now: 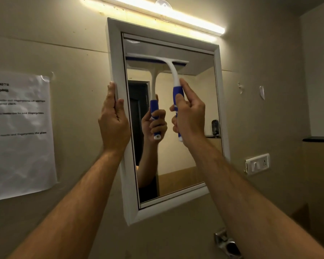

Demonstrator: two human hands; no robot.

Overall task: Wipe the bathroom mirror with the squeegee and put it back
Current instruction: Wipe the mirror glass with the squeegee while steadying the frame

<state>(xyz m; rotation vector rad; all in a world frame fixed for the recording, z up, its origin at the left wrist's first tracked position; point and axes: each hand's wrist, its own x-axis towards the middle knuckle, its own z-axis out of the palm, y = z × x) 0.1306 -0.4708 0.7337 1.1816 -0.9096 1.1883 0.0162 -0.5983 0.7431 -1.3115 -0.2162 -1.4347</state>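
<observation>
A white-framed mirror [185, 146] hangs on the beige wall. My right hand [190, 114] grips the blue part of the handle of a white and blue squeegee [173, 75]. Its blade lies flat against the upper part of the glass, roughly level and spanning from the left side past the middle. My left hand [113, 118] holds the mirror's left frame edge, fingers on the outer side and thumb on the front. The glass reflects the squeegee and the hand gripping it.
A lit tube light [157, 14] runs above the mirror. A printed paper sheet [19, 131] is taped to the wall at left. A switch plate [257, 163] sits right of the mirror, a dark shelf [319, 139] beyond it, and a metal fitting [226, 243] below.
</observation>
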